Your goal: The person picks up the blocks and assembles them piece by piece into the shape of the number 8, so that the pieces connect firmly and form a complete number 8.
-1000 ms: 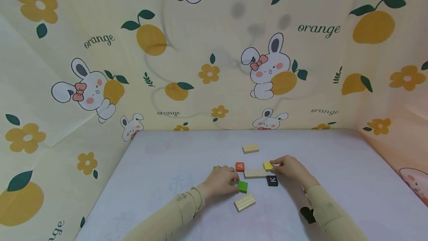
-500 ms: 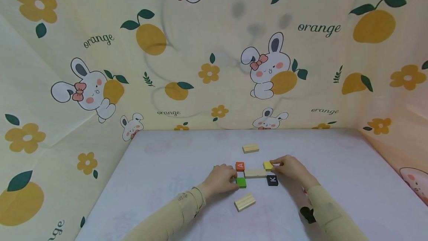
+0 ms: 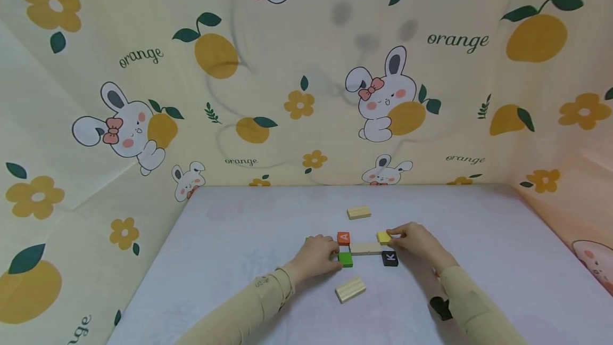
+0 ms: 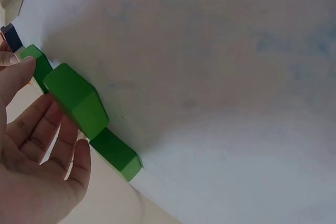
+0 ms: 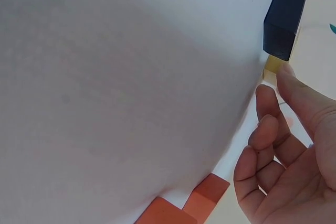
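Observation:
My left hand [image 3: 313,257] pinches a green block [image 3: 345,260] between thumb and fingertips at the left end of a flat wooden plank [image 3: 365,248]. In the left wrist view its thumb lies on that green block [image 4: 37,62]. My right hand [image 3: 419,241] pinches a yellow block [image 3: 383,237] at the plank's far right corner; in the right wrist view, a black block [image 5: 284,19] partly hides the yellow block [image 5: 273,65]. An orange block [image 3: 343,238] lettered A sits at the far left corner. The black block lettered K [image 3: 390,258] stands at the near right corner.
One loose wooden plank [image 3: 359,212] lies behind the group, another plank [image 3: 350,289] in front. More green blocks [image 4: 79,103] sit beside my left hand. Red-orange blocks [image 5: 207,196] lie near my right wrist. A dark object [image 3: 440,307] is by the right sleeve. Patterned cloth surrounds the table.
The green block in my left hand has slid away from me and slightly left, straightening against the plank's end. My right hand and the yellow block have stayed in place.

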Action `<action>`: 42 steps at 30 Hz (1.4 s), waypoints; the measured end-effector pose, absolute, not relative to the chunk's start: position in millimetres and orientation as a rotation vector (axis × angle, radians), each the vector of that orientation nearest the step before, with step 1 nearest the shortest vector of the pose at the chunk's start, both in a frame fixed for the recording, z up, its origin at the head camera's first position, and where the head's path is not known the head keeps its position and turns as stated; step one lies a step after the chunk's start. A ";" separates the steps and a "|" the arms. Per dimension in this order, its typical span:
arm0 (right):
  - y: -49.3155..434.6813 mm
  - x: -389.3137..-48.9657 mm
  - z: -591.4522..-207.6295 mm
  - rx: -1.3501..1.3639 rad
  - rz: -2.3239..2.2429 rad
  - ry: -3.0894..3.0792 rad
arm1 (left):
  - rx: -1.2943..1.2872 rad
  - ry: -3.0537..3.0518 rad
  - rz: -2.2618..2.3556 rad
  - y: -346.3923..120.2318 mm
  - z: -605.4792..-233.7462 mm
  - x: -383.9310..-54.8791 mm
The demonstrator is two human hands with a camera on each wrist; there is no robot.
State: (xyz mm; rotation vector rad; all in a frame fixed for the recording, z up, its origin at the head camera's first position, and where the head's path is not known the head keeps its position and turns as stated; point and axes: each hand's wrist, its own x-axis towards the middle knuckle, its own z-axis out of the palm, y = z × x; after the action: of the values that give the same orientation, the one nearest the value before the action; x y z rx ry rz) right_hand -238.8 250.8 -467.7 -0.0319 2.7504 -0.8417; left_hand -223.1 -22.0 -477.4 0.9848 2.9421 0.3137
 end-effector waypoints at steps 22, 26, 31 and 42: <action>250.9 -238.2 -470.9 -0.058 -0.839 2.755 | 0.985 2.969 0.254 -21.4 -479.4 -222.4; 250.7 -238.5 -468.3 -0.063 -0.819 2.746 | 0.974 2.978 0.254 -19.5 -479.0 -221.9; 250.5 -237.2 -467.3 -0.062 -0.821 2.740 | 0.966 2.980 0.259 -19.0 -478.3 -222.7; 247.3 -232.6 -463.3 -0.078 -0.831 2.762 | 0.975 2.985 0.227 -18.2 -477.0 -221.5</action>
State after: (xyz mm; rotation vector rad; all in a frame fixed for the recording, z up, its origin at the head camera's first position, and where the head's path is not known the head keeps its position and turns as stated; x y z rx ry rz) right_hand -232.6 247.3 -463.3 -0.0777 2.7621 -0.8309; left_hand -221.5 -18.2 -477.0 0.9755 2.9853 0.2271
